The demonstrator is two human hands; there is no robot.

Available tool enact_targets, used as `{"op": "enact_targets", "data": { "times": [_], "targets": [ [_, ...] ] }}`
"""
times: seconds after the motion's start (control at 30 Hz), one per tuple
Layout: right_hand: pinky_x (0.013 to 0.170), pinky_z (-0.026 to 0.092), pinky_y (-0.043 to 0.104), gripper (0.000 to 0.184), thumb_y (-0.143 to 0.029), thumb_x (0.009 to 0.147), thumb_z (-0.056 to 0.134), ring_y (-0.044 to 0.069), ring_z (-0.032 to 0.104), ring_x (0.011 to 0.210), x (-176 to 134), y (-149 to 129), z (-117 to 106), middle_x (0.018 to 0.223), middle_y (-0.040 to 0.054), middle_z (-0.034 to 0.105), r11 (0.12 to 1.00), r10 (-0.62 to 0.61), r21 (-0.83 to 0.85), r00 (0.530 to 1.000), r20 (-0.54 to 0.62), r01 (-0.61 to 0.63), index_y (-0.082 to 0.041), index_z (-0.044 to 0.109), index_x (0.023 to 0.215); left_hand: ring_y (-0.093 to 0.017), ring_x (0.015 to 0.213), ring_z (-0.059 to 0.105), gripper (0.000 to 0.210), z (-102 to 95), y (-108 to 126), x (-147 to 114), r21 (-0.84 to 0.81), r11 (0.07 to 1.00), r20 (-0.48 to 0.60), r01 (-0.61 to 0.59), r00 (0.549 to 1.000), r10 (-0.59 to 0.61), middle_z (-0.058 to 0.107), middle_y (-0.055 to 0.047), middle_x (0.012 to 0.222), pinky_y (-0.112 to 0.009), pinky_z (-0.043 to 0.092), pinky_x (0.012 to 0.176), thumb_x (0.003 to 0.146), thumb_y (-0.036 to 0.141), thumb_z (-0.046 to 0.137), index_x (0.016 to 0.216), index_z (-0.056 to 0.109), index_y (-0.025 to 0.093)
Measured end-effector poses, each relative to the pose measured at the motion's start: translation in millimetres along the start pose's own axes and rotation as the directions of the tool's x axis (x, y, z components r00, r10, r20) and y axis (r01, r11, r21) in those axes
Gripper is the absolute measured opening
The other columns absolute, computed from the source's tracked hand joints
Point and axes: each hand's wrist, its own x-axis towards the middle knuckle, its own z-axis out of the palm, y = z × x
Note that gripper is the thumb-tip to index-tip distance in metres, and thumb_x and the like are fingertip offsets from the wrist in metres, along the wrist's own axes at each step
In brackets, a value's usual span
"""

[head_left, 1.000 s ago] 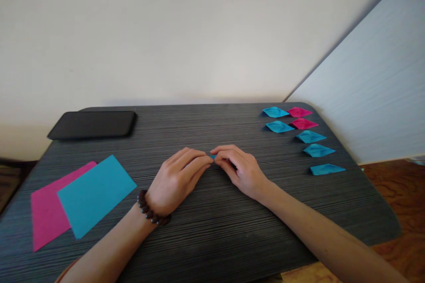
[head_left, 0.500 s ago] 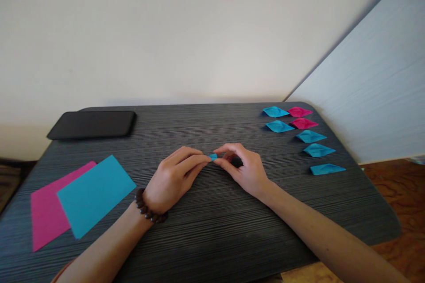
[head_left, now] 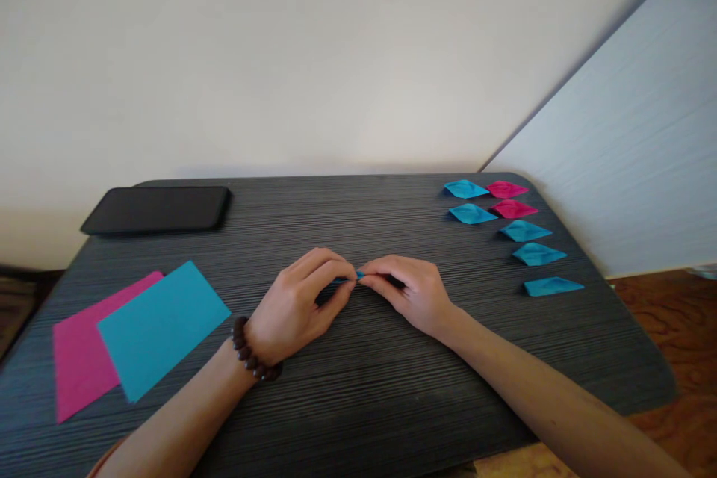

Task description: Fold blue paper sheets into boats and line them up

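Between my fingertips, over the middle of the table, is a small folded piece of blue paper (head_left: 360,275), mostly covered by the fingers. My left hand (head_left: 305,299) pinches it from the left, and a sliver of blue also shows inside that hand's curled fingers. From the right, my right hand (head_left: 411,290) pinches the other end with thumb and forefinger. The two hands nearly touch at the paper. A dark beaded bracelet (head_left: 252,355) circles my left wrist.
Blue sheets (head_left: 165,330) overlap pink paper (head_left: 84,347) at the left. Behind them lies a black phone-like slab (head_left: 157,210). Several folded blue pieces (head_left: 538,255) and two pink folded pieces (head_left: 512,209) line the right side of the dark table (head_left: 358,403). A wall (head_left: 336,60) rises behind.
The fingertips have come closer together and slightly lower, and less of the blue paper shows between them. The left fingers are more curled. Things lying on the table have stayed put.
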Motion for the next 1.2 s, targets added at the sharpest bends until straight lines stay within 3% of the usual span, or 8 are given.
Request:
{"op": "enact_targets", "data": {
  "times": [0.37,0.63,0.77,0.93,1.03,1.2],
  "targets": [
    [0.073,0.051,0.021,0.009,-0.020,0.085,0.056,0.011,0.065,0.078,0,-2,-2,0.087,0.0027,0.070,0.998,-0.054,0.026,0.998,-0.013,0.055,-0.018,0.062,0.092,-0.013,0.083,0.060,0.010,-6.3,-5,3,-0.094,0.994,0.001,0.050,0.999,-0.050,0.064,-0.002,0.089,-0.024,0.049,0.077,0.081,0.018,0.061,0.091,0.065,0.019],
    [0.065,0.050,0.024,0.008,-0.025,0.084,0.057,0.011,0.063,0.064,1,-4,-4,0.073,-0.0005,0.068,0.983,0.177,0.054,0.980,-0.088,-0.173,-0.020,0.062,0.087,-0.019,0.093,0.060,0.037,-13.6,-22,1,-0.168,0.935,0.151,0.313,0.945,-0.290,0.061,-0.005,0.105,-0.033,0.053,0.079,0.074,0.032,0.069,0.109,0.059,0.023],
    [0.068,0.051,0.026,0.008,-0.025,0.083,0.058,0.012,0.063,0.065,0,-1,-3,0.072,-0.0007,0.066,0.960,0.262,0.130,0.960,-0.101,-0.248,-0.020,0.060,0.089,-0.018,0.096,0.059,0.033,-15.0,-29,0,-0.279,0.901,0.177,0.332,0.940,-0.292,0.058,-0.006,0.110,-0.032,0.052,0.084,0.077,0.025,0.065,0.109,0.059,0.022],
    [0.067,0.051,0.025,0.010,-0.022,0.081,0.059,0.011,0.063,0.065,-1,0,-1,0.072,-0.0010,0.065,0.943,0.276,0.211,0.958,-0.073,-0.255,-0.020,0.057,0.091,-0.018,0.093,0.061,0.027,-16.8,-24,2,-0.233,0.920,0.198,0.314,0.942,-0.271,0.062,-0.005,0.105,-0.030,0.052,0.081,0.078,0.030,0.064,0.104,0.063,0.023],
    [0.066,0.050,0.025,0.012,-0.022,0.080,0.060,0.011,0.063,0.064,-2,-2,0,0.071,-0.0014,0.065,0.937,0.259,0.259,0.964,-0.055,-0.236,-0.020,0.056,0.092,-0.019,0.089,0.063,0.029,-17.8,-20,2,-0.192,0.908,0.250,0.373,0.913,-0.322,0.067,-0.003,0.101,-0.030,0.052,0.079,0.079,0.034,0.061,0.106,0.063,0.024],
    [0.068,0.051,0.027,0.026,-0.023,0.080,0.061,0.011,0.063,0.066,-3,-2,1,0.083,0.0009,0.066,0.888,0.300,0.369,0.954,-0.016,-0.273,-0.021,0.048,0.103,-0.020,0.086,0.064,0.030,-19.1,-20,2,-0.275,0.854,0.352,0.441,0.873,-0.338,0.069,-0.004,0.099,-0.032,0.052,0.077,0.079,0.036,0.061,0.106,0.065,0.022]
  ]
}}
